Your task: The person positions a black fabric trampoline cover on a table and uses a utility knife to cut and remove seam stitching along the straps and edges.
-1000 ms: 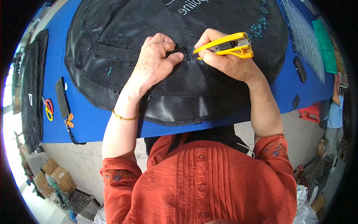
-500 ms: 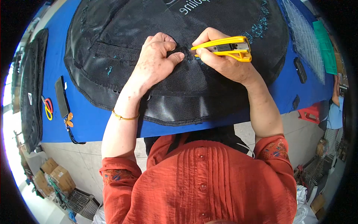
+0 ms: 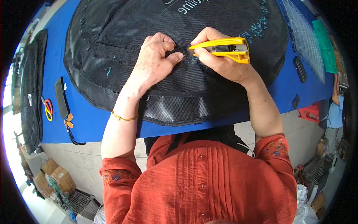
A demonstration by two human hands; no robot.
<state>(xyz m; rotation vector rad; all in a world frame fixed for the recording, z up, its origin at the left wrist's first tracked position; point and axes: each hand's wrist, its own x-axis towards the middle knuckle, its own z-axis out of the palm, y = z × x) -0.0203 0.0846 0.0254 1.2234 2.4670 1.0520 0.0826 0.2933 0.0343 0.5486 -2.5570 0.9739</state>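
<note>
Black mesh fabric (image 3: 179, 80) with white lettering lies in a large round shape before me. My left hand (image 3: 158, 59) is closed on a fold of it near the middle, thumb pointing right. A yellow utility knife (image 3: 223, 48) is gripped in my right hand (image 3: 223, 65), its tip against the fabric just right of my left thumb. Small blue thread scraps (image 3: 257, 28) are scattered on the fabric's right part, with a few more at the left and beside the knife tip.
On the blue table (image 3: 82, 127) at the left lie red and yellow scissors (image 3: 48, 109), a dark phone-like object (image 3: 61, 98) and a black folded piece (image 3: 33, 89). A green tray (image 3: 323, 46) and a black object (image 3: 300, 70) are at the right. A co-worker's arm (image 3: 335, 89) shows far right.
My right hand and the knife have shifted slightly left, and the knife's rear end has dipped a little. My left hand has stayed on the fold.
</note>
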